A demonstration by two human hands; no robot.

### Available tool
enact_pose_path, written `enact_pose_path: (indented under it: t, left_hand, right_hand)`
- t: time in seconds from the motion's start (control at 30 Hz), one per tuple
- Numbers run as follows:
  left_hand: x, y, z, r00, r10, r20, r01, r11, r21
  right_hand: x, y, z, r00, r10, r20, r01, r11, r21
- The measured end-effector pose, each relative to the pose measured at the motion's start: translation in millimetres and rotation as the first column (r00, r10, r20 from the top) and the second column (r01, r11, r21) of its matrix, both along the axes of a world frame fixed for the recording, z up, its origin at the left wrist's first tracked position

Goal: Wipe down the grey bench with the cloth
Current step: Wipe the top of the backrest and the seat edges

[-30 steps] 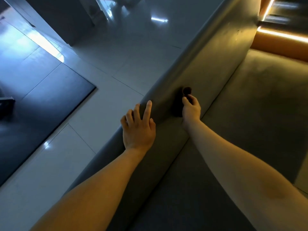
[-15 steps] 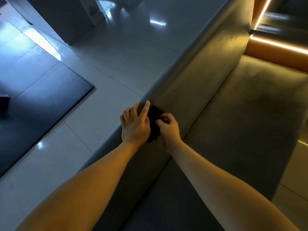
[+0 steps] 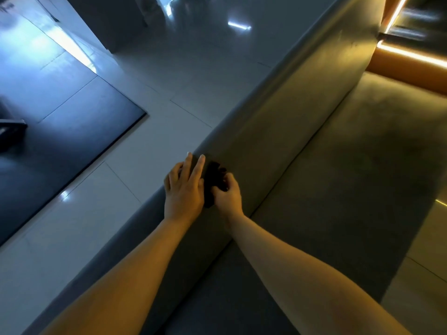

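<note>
The grey bench crosses the view on a diagonal. Its rounded backrest runs as a long ridge from 7 o'clock up to 1 o'clock, and its flat seat spreads out toward 3 o'clock. The cloth, small, dark and bunched, sits on the backrest's top just below the middle of the view, between the two hands. The right hand holds it with curled fingers that pinch its 3 o'clock side. The left hand lies flat on the ridge with fingers straight and pointing to 12 o'clock, holding nothing. Its thumb side is right beside the cloth's 9 o'clock edge, but I cannot tell whether they touch. The left hand's outer fingers reach the backrest's far edge, where the surface drops to the pale tiled floor. From the cloth toward 1 o'clock the ridge stretches bare all the way to its end, near an orange ledge with a lit strip. The crease where backrest meets seat runs parallel to the ridge, just at 4 o'clock of the right hand. A dark floor panel lies at 9 o'clock, well apart from the bench, with a dark object at the view's edge.
</note>
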State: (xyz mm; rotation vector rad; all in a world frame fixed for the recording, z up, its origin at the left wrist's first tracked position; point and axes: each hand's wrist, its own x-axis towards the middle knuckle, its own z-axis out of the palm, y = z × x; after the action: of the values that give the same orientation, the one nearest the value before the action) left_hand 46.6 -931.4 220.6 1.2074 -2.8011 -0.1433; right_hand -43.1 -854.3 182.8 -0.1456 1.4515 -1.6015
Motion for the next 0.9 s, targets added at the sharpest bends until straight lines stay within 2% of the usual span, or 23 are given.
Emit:
enact_pose_path:
  t: [0.1,0.17,0.2,0.27,0.33,0.37,0.43,0.6,0.8,0.87,0.9]
  left_hand:
    - [1.2,7.9,-2.9,1.0,0.019,0.01,-0.018,0.999,-0.033]
    - [2.2,10.5,-3.4,1.0,0.016,0.011,-0.016,0.999,-0.046]
    - [2.8,11.2,-4.0,1.0,0.015,0.013,-0.015,0.999,-0.048]
    - [2.1,12.9,-4.9,1.0,0.009,0.012,-0.009,0.998,-0.058]
    - [-0.4,14.5,-6.0,1.0,0.004,0.003,-0.003,0.997,-0.073]
    - [-1.9,14.5,-6.8,1.0,0.002,-0.001,-0.002,0.997,-0.077]
    - [-2.7,12.6,-8.5,1.0,0.006,-0.012,-0.007,0.997,-0.083]
    - [-2.1,11.2,-10.8,1.0,0.02,-0.019,-0.022,0.995,-0.101]
    - [-1.4,11.5,-13.8,0.999,0.049,0.004,-0.048,0.991,-0.127]
    - [-0.2,10.7,-14.4,0.999,0.034,0.019,-0.03,0.987,-0.156]
    - [0.0,9.9,-14.1,0.999,0.026,0.029,-0.021,0.986,-0.164]
  right_hand:
    - [17.6,11.0,-2.6,0.988,0.088,0.125,-0.085,0.996,-0.03]
    - [8.2,14.5,1.4,0.991,0.111,0.072,-0.114,0.993,0.03]
    - [-2.2,14.5,3.3,0.997,0.074,0.01,-0.075,0.995,0.062]
    - [-33.9,11.3,3.4,0.988,-0.128,-0.08,0.136,0.985,0.104]
    - [-68.0,4.1,-1.3,0.954,-0.299,-0.011,0.297,0.944,0.144]
    - [-79.2,-1.1,-5.1,0.947,-0.316,0.059,0.302,0.938,0.171]
    - [-83.0,-12.7,-11.4,0.958,-0.258,0.125,0.228,0.95,0.212]
    - [-32.0,-13.2,-18.2,0.99,-0.139,0.005,0.135,0.973,0.188]
    - [23.2,17.5,-9.4,0.978,0.111,0.176,-0.117,0.993,0.027]
    - [13.1,19.9,-9.4,0.984,0.135,0.116,-0.141,0.989,0.05]
    - [1.9,17.8,-11.1,0.994,0.098,0.055,-0.103,0.991,0.088]
